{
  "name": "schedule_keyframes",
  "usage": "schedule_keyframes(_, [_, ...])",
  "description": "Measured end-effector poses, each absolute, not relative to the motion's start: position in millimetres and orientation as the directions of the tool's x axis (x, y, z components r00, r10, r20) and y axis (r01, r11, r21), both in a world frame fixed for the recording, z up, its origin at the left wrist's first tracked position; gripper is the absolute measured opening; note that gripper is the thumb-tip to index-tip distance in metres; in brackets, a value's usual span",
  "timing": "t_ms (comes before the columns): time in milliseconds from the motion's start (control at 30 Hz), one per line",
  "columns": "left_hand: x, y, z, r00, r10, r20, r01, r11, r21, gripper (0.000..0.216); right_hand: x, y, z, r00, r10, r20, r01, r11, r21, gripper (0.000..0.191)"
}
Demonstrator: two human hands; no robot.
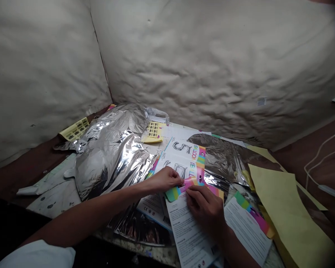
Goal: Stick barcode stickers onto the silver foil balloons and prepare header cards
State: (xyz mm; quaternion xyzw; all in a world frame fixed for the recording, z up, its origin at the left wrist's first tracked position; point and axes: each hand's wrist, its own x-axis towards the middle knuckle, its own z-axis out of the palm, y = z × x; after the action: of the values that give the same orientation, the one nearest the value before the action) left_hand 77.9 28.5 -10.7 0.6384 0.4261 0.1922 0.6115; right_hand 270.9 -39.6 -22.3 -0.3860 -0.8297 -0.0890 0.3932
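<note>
Head view: a dark brown table pushed up against large cream cushions (212, 63), its top littered with party packaging. Both hands meet near the middle. The left hand (167, 179) reaches in from the lower left, thumb and fingers pinched together on the rainbow-striped top edge of a balloon card (188, 158) printed with silver numbers. The right hand (205, 206) lies just beside it, fingertips pressed onto the same striped edge where it overlaps an instruction sheet (188, 232) of small print. The step in hand looks like parting or lifting the card at that edge (a judgement from the pinch); the next move would call for a firm hold on the thin card while the other hand keeps the sheet flat.

Around them: a crumpled silver balloon (108, 152) lies left of the card, touching it, a yellow sticker sheet (153, 132) behind, a second striped sheet (249, 223) and yellow paper (284, 204) to the right, a white cable (321, 156) beyond. The foil crowds the left hand's side.
</note>
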Motion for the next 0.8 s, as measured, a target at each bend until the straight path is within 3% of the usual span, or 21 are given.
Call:
schedule_keyframes(333, [77.9,28.6,-16.3,0.551,0.781,-0.293,0.304,0.139,0.942,0.043,274.2,-40.2,-17.2,-0.514,0.628,0.584,0.66,0.725,-0.198,0.015])
schedule_keyframes(500, [77.8,29.8,-22.2,0.533,0.794,-0.293,0.265,0.172,0.949,0.04,284.9,-41.6,-8.6,-0.638,0.638,0.431,0.607,0.761,-0.226,0.027])
schedule_keyframes(600, [77.5,30.8,-20.1,0.533,0.792,-0.297,0.217,0.212,0.953,0.042,295.6,-40.4,-10.6,-0.606,0.655,0.451,0.517,0.755,-0.402,0.021])
schedule_keyframes(700, [76.7,32.3,-13.8,0.497,0.809,-0.316,0.167,0.268,0.949,0.045,303.0,-35.2,-16.3,-0.224,0.861,0.457,0.534,0.501,-0.681,0.012])
schedule_keyframes(767, [76.1,32.5,-8.6,0.489,0.812,-0.317,0.137,0.288,0.948,0.046,303.9,-30.9,-17.8,0.021,0.963,0.27,0.44,0.234,-0.867,0.033])
schedule_keyframes(800, [75.9,32.2,-6.2,0.497,0.811,-0.307,0.123,0.285,0.951,0.046,303.2,-29.2,-17.3,0.053,0.989,0.14,0.339,0.114,-0.934,0.048])
